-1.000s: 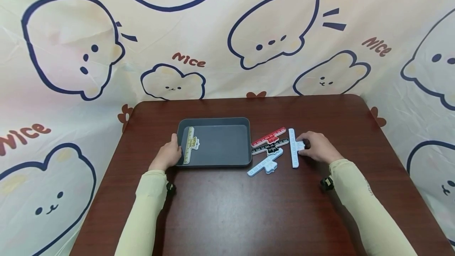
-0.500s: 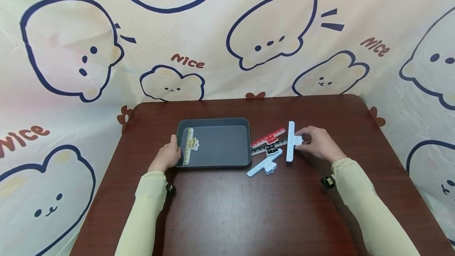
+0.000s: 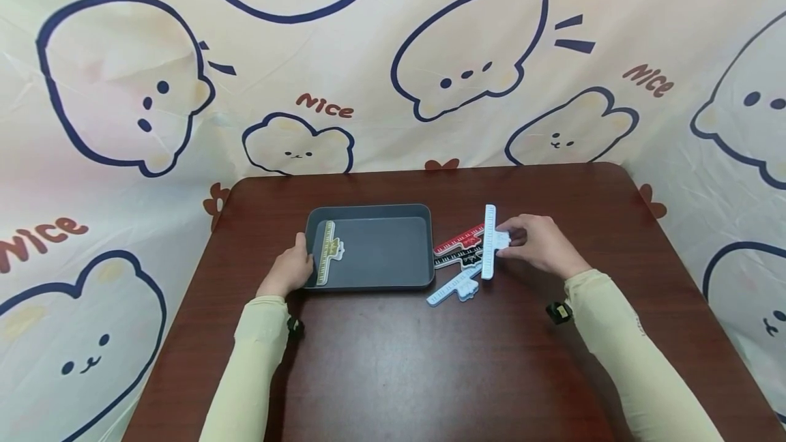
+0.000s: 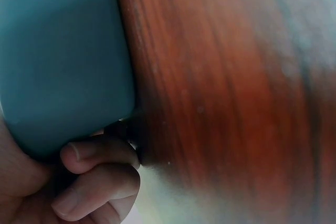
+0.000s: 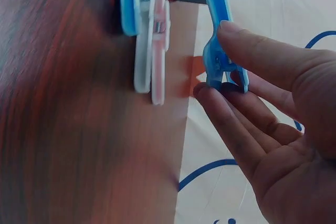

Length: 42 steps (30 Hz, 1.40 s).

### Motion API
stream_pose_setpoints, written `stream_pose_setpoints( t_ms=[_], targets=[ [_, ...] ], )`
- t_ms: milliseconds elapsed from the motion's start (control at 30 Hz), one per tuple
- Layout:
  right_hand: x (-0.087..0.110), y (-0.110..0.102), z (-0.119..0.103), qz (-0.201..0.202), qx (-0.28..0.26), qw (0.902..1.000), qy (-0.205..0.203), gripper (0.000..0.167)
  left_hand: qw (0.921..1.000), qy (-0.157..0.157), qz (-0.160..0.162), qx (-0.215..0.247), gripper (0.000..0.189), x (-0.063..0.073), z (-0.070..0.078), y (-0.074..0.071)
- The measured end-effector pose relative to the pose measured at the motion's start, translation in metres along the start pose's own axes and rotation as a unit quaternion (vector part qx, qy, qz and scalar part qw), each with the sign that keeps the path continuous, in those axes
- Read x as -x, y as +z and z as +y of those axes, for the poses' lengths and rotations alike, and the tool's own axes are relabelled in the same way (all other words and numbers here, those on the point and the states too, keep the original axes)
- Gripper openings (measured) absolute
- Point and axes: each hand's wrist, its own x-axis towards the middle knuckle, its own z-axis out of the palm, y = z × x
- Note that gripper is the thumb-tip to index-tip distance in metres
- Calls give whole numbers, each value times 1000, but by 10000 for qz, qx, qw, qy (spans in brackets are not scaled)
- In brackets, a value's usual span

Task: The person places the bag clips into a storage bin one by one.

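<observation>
A light blue clip (image 3: pixel 488 242) is held up off the table (image 3: pixel 393 367), to the right of the tray (image 3: pixel 383 247), pinched by the right hand (image 3: pixel 539 244) between thumb and nearly closed fingers. Nearer the tray's right side lie a red clip (image 3: pixel 456 241), a black clip (image 3: pixel 453 258) and a second blue clip (image 3: pixel 453 286). Inside the tray, by its left wall, lies a yellow clip (image 3: pixel 327 254). The left hand (image 3: pixel 287 268), fingers curled, grips the tray's left end.
</observation>
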Motion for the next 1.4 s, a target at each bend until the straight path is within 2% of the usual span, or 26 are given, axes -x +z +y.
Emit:
stream_pose_setpoints(
  t_ms=[433,800,1400],
  targets=[
    [-12,10,-30,-38,-127,9997,-209,51,10000,-25,-24,69,48,1,0,0],
    [-31,22,-54,-126,-187,9980,-591,49,9999,-86,-28,105,54,2,0,2],
    [-60,45,-96,-487,-366,9945,-854,49,10000,23,53,42,51,1,-1,0]
  ],
)
